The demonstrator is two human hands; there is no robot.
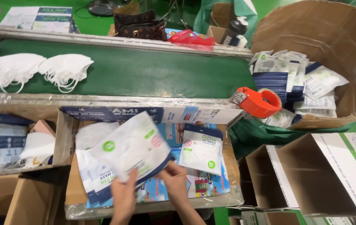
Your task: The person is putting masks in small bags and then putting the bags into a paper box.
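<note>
White pouch (134, 146) pinched (both hands).

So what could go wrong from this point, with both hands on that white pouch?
1. The left hand and right hand pinch the white pouch only at its lower edge; tilted as it is, it could slip onto the stack of pouches below.
2. The orange tape dispenser sits at the conveyor's corner, above the open cartons, and might get knocked in.
</note>
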